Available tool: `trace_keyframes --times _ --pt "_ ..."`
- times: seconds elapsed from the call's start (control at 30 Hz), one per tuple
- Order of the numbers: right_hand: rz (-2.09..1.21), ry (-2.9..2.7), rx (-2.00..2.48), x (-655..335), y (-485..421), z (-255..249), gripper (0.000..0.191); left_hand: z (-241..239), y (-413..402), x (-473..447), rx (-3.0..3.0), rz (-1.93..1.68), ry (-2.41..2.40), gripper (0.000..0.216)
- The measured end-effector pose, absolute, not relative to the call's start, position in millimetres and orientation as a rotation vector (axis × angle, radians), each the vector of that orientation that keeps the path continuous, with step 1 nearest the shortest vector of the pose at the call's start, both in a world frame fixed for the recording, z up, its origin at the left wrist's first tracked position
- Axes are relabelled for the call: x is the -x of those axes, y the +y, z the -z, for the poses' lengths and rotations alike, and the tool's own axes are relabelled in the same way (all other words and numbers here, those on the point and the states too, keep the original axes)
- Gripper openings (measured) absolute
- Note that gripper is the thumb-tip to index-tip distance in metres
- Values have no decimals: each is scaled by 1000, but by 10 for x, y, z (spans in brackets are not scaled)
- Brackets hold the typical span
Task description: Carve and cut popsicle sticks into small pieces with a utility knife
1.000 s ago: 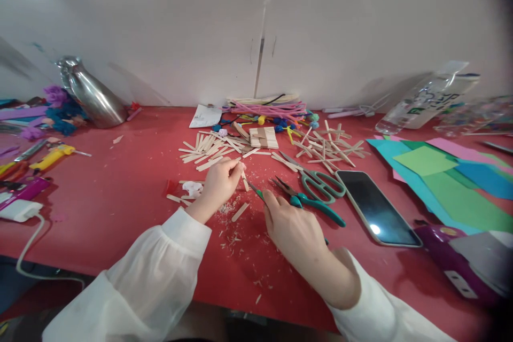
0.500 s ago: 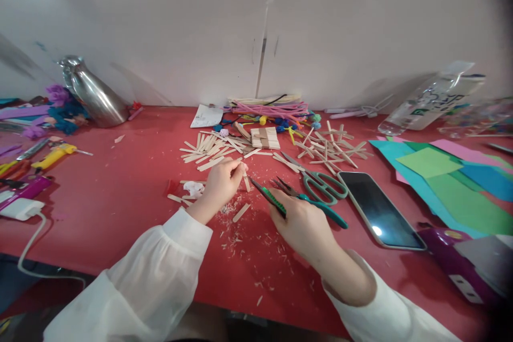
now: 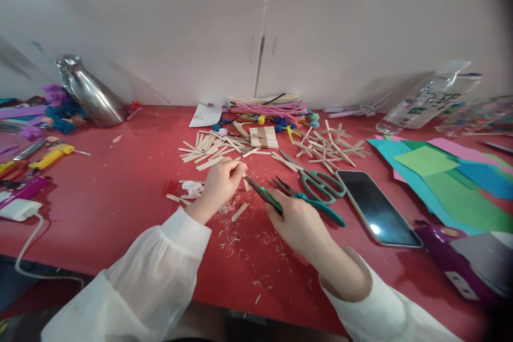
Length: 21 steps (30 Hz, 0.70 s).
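Observation:
My left hand (image 3: pixel 224 184) pinches a short wooden craft stick (image 3: pixel 246 184), its lower end pointing down toward the table. In my right hand (image 3: pixel 298 222) is a green-and-black utility knife (image 3: pixel 269 199), its blade tip beside the stick. A cut stick piece (image 3: pixel 240 212) lies on the red table among scattered wood shavings. Close to my right hand rest teal-handled pliers (image 3: pixel 320 208) and green-handled scissors (image 3: pixel 323 186). Loose craft sticks (image 3: pixel 210 147) spread out beyond my left hand, beside a bundled stack of sticks (image 3: pixel 269 138).
A phone (image 3: pixel 379 208) lies right of the scissors, near coloured paper sheets (image 3: pixel 444 181). A steel jug (image 3: pixel 94 93) stands back left, a clear bottle (image 3: pixel 417 104) back right. Pipe cleaners (image 3: pixel 268 109) lie along the white partition (image 3: pixel 160 37). A yellow-handled screwdriver (image 3: pixel 54 157) lies at left.
The knife in my right hand has shifted slightly left, its tip now closer to the stick. My left hand keeps its pinch. The whole view has moved a little.

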State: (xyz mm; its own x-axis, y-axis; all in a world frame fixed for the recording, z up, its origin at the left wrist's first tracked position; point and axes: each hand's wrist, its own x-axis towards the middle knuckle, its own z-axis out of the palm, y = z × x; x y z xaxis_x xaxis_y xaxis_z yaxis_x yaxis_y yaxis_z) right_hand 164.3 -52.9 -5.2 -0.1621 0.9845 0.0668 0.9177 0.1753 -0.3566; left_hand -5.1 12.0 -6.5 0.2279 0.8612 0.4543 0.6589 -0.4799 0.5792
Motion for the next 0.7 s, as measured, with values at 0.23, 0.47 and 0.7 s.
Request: trace_keyframes --times 0.23,0.47,0.7 --pt "-343 -2254 1879 -1573 -569 25 19 61 100 36 -2269 -1112 1408 30" --pt "138 -2386 1969 -1472 -648 71 22 38 99 37 -2215 -1101 1411 30" --pt "306 -2363 1945 -1519 -657 27 27 43 107 40 -2244 -1050 1434 30"
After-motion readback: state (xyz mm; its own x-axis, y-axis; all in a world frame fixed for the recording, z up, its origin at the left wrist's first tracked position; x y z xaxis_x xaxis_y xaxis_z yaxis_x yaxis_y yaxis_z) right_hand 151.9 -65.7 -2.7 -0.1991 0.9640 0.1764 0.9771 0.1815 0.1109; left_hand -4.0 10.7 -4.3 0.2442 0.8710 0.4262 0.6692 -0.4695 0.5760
